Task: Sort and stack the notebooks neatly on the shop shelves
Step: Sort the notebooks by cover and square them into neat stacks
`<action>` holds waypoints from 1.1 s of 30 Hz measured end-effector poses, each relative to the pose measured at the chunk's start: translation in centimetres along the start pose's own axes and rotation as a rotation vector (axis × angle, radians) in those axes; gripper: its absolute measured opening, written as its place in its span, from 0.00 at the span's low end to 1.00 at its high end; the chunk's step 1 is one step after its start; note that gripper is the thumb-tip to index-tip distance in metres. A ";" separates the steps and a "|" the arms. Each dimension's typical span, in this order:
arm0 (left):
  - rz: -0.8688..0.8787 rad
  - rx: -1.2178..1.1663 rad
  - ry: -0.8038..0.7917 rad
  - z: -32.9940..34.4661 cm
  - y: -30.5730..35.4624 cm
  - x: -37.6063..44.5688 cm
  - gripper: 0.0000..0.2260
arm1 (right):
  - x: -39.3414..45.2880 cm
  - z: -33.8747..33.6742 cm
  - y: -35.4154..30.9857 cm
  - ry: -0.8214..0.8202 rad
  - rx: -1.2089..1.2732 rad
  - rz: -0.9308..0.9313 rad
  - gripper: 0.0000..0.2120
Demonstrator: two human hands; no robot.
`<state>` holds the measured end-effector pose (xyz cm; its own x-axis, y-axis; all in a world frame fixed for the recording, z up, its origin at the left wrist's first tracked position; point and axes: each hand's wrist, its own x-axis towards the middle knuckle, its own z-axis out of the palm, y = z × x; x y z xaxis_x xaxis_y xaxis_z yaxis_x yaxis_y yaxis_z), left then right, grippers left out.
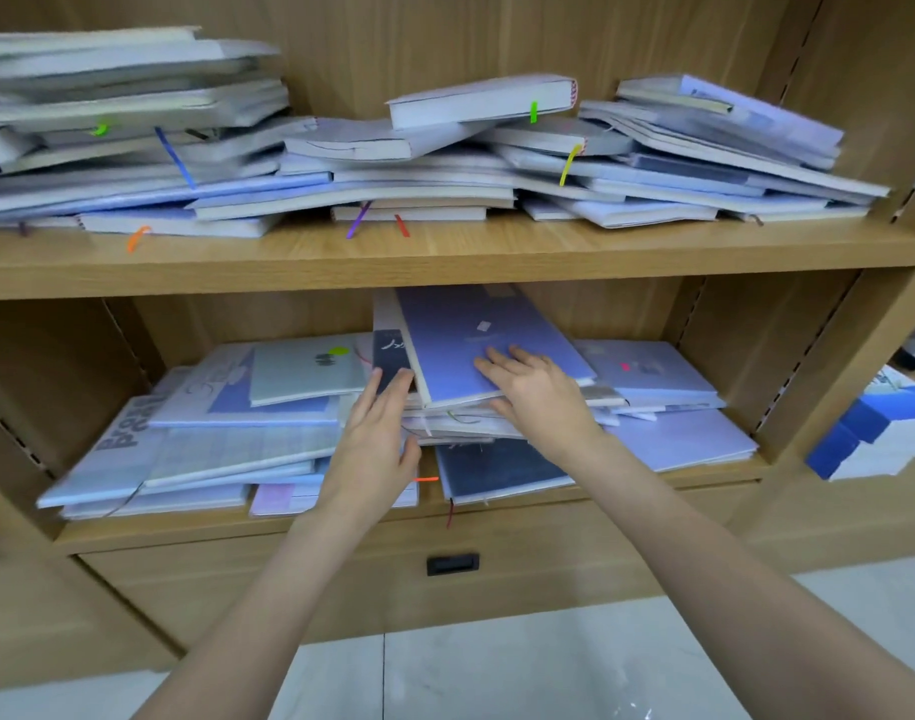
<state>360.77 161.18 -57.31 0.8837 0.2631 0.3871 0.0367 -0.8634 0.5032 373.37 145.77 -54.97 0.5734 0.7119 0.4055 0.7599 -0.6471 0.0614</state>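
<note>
Untidy heaps of notebooks fill two wooden shelves. On the lower shelf point(497, 506) a large purple notebook point(476, 345) lies tilted on top of the middle pile. My right hand point(533, 394) rests flat on its cover, fingers straight, thumb at the pile's front edge. My left hand point(377, 439) reaches in just left of that pile with straight fingers, its tips touching a dark navy notebook point(390, 356). A pale green notebook point(310, 368) lies to the left. The upper shelf point(445, 257) holds a long jumbled heap of white and lilac notebooks point(445, 163).
A drawer with a black recessed handle point(453, 563) sits under the lower shelf. Blue and white boxes point(876, 433) stand on the floor at the right. The shelf's side panels close in both ends. Pale floor tiles point(497, 667) lie below.
</note>
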 end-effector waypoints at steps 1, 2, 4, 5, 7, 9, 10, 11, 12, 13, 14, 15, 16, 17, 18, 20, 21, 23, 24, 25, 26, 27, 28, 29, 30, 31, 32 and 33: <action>-0.009 0.028 -0.027 -0.2 0.1 0.0 0.27 | -0.3 -0.2 -0.1 0.069 -0.017 -0.015 0.25; -0.012 0.057 -0.054 -0.5 0.2 0.2 0.28 | -0.7 -0.3 0.1 0.109 -0.039 -0.008 0.25; -0.009 0.138 -0.115 -0.9 0.4 0.5 0.28 | -1.9 -1.4 0.4 0.172 -0.004 0.018 0.25; -0.014 0.173 -0.140 -1.2 0.6 0.6 0.28 | -2.7 -2.4 0.7 0.205 0.037 0.013 0.23; -0.041 0.146 -0.120 -1.5 1.5 0.5 0.28 | -5.2 -5.1 1.8 0.279 0.141 0.018 0.14; -0.032 0.015 -0.013 -1.9 3.1 -0.3 0.28 | -8.1 -8.0 2.9 0.361 0.203 0.048 0.14; 0.006 -0.048 0.041 -2.1 4.1 -0.8 0.28 | -9.4 -9.5 3.4 0.392 0.242 0.077 0.15; 0.057 -0.096 0.086 -2.2 5.1 -1.1 0.28 | -10.4 -11.0 3.8 0.413 0.284 0.097 0.13; 0.109 -0.134 0.126 -2.2 6.1 -1.4 0.29 | -11.1 -12.6 4.1 0.430 0.333 0.096 0.12; 0.147 -0.170 0.158 -2.3 7.1 -1.6 0.29 | -11.5 -14.3 4.2 0.462 0.380 0.092 0.11; 0.165 -0.207 0.173 -2.5 8.0 -1.6 0.29 | -11.6 -15.9 4.2 0.498 0.430 0.097 0.09; 0.168 -0.246 0.174 -2.7 8.7 -1.6 0.29 | -11.6 -17.5 4.3 0.529 0.477 0.108 0.08; 0.168 -0.283 0.173 -3.0 9.3 -1.5 0.29 | -11.6 -18.8 4.6 0.548 0.525 0.124 0.05; 0.158 -0.321 0.166 -3.1 9.6 -1.3 0.29 | -11.6 -19.6 5.0 0.557 0.592 0.153 0.04; 0.129 -0.361 0.154 -3.4 9.9 -1.3 0.30 | -11.8 -20.2 5.3 0.563 0.693 0.197 0.05; 0.020 -0.496 0.112 -3.8 9.9 -1.2 0.30 | -12.4 -20.5 5.5 0.596 0.981 0.308 0.06; -0.061 -0.617 0.078 -4.0 9.9 -1.3 0.29 | -12.8 -20.3 5.4 0.597 1.141 0.388 0.05; -0.251 -0.926 -0.049 -4.7 9.9 -2.1 0.21 | -13.3 -19.5 5.2 0.523 1.401 0.569 0.05; -0.333 -1.062 -0.124 -5.0 9.8 -2.5 0.16 | -13.5 -18.9 5.2 0.454 1.491 0.650 0.05; -0.387 -1.157 -0.182 -5.2 9.5 -3.0 0.13 | -13.6 -18.3 5.2 0.368 1.541 0.733 0.05; -0.427 -1.211 -0.216 -5.4 9.0 -3.6 0.12 | -13.6 -17.5 5.1 0.271 1.544 0.824 0.05; -0.480 -1.228 -0.224 -5.6 8.5 -4.2 0.11 | -13.6 -16.6 4.8 0.170 1.493 0.903 0.07; -0.547 -1.217 -0.207 -5.7 8.1 -4.8 0.09 | -13.5 -15.5 4.5 0.078 1.426 0.967 0.09; -0.615 -1.196 -0.174 -5.8 7.6 -5.2 0.07 | -13.4 -14.3 4.1 0.007 1.389 0.993 0.10; -0.666 -1.176 -0.124 -5.7 6.9 -5.6 0.06 | -13.1 -13.2 3.7 -0.043 1.394 0.981 0.10; -0.693 -1.174 -0.064 -5.7 6.2 -5.7 0.06 | -12.7 -12.4 3.3 -0.073 1.438 0.944 0.09; -0.699 -1.202 0.007 -5.7 5.6 -5.6 0.07 | -12.2 -12.0 3.0 -0.076 1.523 0.905 0.09; -0.697 -1.240 0.093 -5.5 5.0 -5.2 0.08 | -11.6 -11.8 2.9 -0.044 1.671 0.876 0.10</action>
<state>353.81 157.87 -52.52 0.8200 0.5389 -0.1928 -0.0238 0.3687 0.9293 365.33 132.39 -48.75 0.8975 0.3953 -0.1956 -0.2512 0.0936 -0.9634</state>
